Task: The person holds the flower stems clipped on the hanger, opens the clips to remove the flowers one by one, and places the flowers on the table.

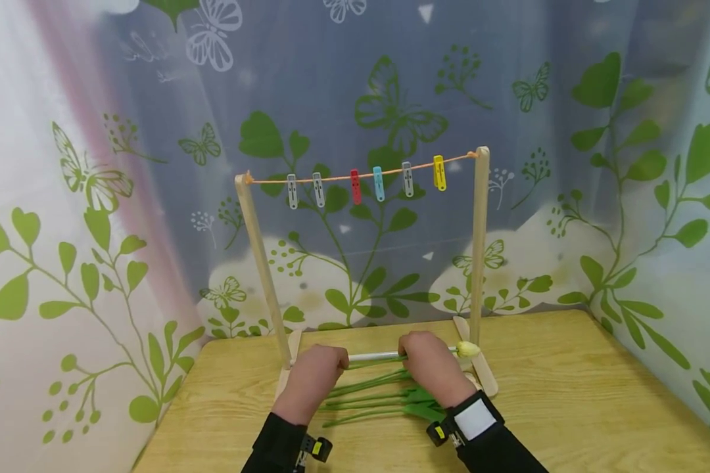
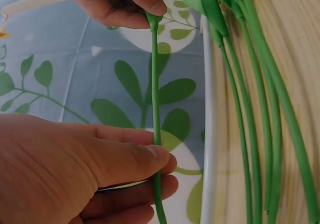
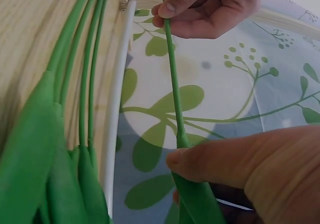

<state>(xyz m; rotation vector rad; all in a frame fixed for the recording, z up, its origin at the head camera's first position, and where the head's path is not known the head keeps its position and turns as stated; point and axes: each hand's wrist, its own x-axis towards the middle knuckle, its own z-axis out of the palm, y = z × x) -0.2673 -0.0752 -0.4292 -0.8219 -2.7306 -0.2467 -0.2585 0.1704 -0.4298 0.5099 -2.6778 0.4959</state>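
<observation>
An artificial tulip with a yellow bloom [image 1: 467, 349] is held sideways between both hands, its green stem [image 2: 155, 74] stretched straight. My left hand [image 1: 316, 374] pinches the stem near its lower end between thumb and fingers. My right hand [image 1: 432, 368] grips the tulip at its leaves [image 3: 197, 199], with the bloom sticking out beyond it to the right. In front of the wrists lie several more tulip stems [image 1: 363, 402] on the table, side by side, their leaves [image 1: 423, 410] partly hidden by the right hand.
Behind the hands stands a wooden frame with a left post [image 1: 263, 269] and right post [image 1: 479, 243], joined low down by a white rod [image 1: 375, 355]. An orange string [image 1: 337, 178] carries several coloured clothespins [image 1: 355, 186]. A leaf-patterned curtain [image 1: 171, 171] surrounds the wooden table [image 1: 568, 394].
</observation>
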